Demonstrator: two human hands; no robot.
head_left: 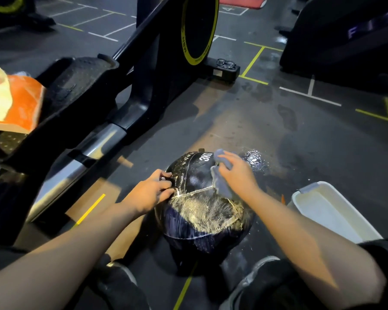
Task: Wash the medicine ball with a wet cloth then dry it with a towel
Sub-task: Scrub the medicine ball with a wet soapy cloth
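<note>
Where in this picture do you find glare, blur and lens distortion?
Head view: glare shines off the wet medicine ball and the puddle behind it; the cloth under the right hand is slightly smeared; the orange towel at the left edge is soft; floor lines bend towards the edges, a wide-angle effect.

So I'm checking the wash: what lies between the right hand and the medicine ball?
A blue-grey cloth, pressed by the right hand onto the wet medicine ball, as the head view shows.

Black medicine ball (202,206), grey-blue cloth (220,182), white tub (332,211), orange-white towel (11,104).
</note>
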